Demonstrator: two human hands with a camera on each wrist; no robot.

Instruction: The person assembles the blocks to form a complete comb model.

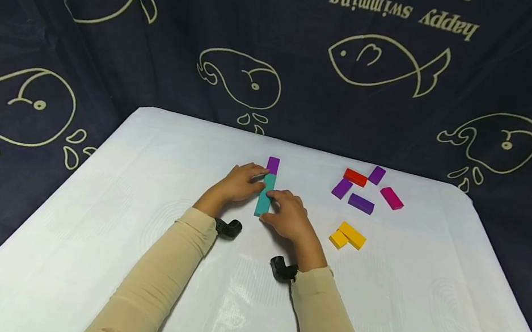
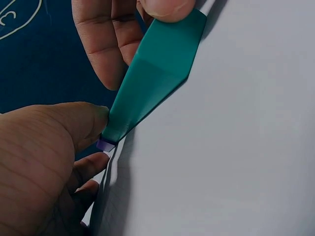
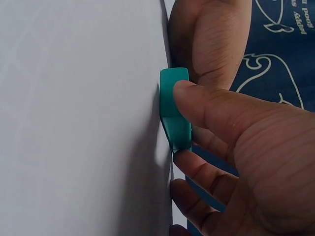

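A purple block (image 1: 273, 165) lies at the far end of a straight row, against a teal strip (image 1: 264, 203). Whether the strip is one block or two, I cannot tell. My left hand (image 1: 239, 182) is at the row's left side. Its thumb touches the teal part and its index fingertip is near where teal meets purple. My right hand (image 1: 289, 215) pinches the nearer teal piece, thumb at the near end and index finger farther along the right side. In the right wrist view, the right thumb (image 3: 206, 103) lies over the teal block (image 3: 170, 93).
Right of the hands lie a red block (image 1: 355, 177), several purple ones including a darker purple block (image 1: 360, 204), and a magenta block (image 1: 392, 198). Nearer are a long yellow block (image 1: 352, 235) and a short yellow block (image 1: 338, 239). A dark printed cloth (image 1: 294, 113) hangs behind the white table (image 1: 427, 328).
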